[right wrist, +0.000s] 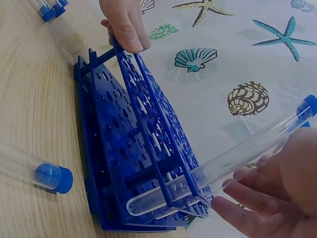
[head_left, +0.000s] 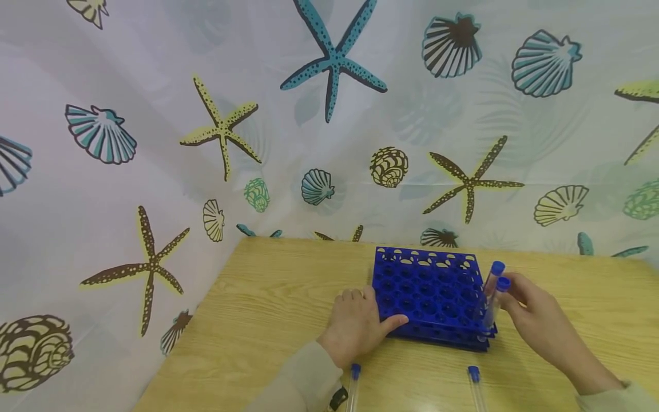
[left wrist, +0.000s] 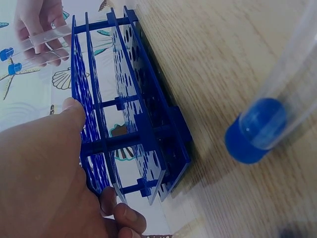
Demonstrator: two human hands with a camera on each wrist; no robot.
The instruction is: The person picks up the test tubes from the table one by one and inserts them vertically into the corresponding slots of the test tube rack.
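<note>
A blue test tube rack [head_left: 427,323] stands on the table. My left hand [head_left: 355,323] grips its left end, thumb over the near top edge and fingers around the side, as the left wrist view shows. Two clear test tubes with blue caps stand upright in holes at the rack's right end: a front tube [right wrist: 233,151] and a rear tube [head_left: 490,281] partly behind it. My right hand [head_left: 538,320] is on their right, thumb and forefinger together at the rear tube, which they seem to pinch; their contact is partly hidden. Its other fingers [right wrist: 247,203] are loosely bent.
Two more capped tubes lie on the wooden table [head_left: 278,274] in front of the rack: a left tube [head_left: 354,386] beside my left sleeve, and a right tube [head_left: 476,389]. A light curtain [head_left: 360,212] with printed shells and starfish hangs behind the table and along its left side.
</note>
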